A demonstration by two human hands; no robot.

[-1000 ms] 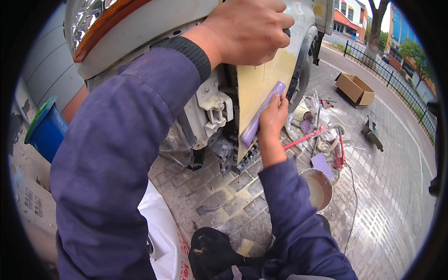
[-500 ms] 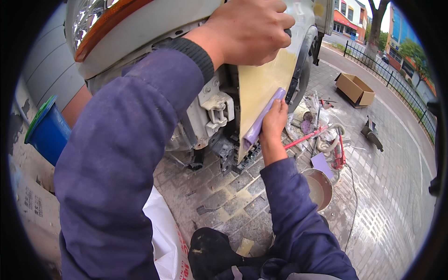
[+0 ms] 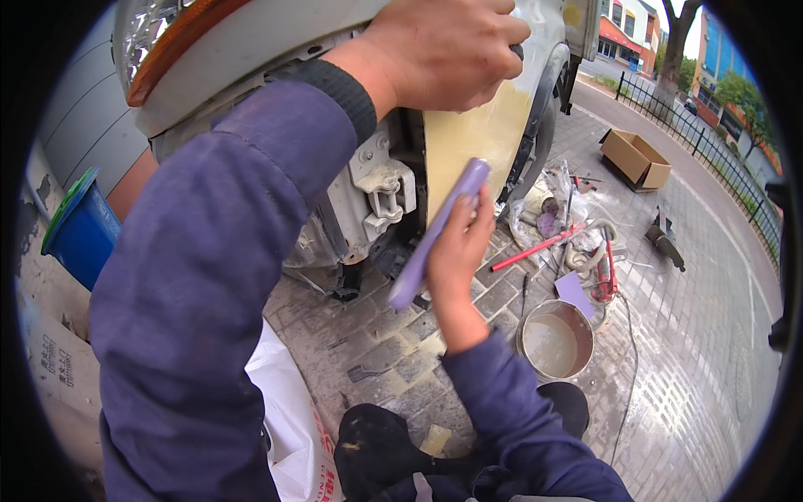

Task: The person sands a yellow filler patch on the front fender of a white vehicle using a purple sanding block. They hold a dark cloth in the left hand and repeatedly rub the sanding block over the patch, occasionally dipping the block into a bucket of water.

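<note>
My right hand is closed on a long purple sanding block, which looks wrapped in purple abrasive paper. The block slants across the lower part of a yellowish, filler-coated vehicle panel; whether it touches the surface I cannot tell. My left hand is up at the top of this panel with its fingers curled. A small dark bit shows beside those fingers, but what they hold is mostly hidden. Left of the panel, a pale metal hinge bracket is exposed.
A bucket of cloudy water stands to my right, with a purple sheet near it. Beyond are a red-handled tool, a hose, plastic bags and a cardboard box. A blue bin and white sack are left.
My right hand and the sanding block have moved left and slightly toward me along the panel's lower part. My left hand stays nearly in place at the top.
</note>
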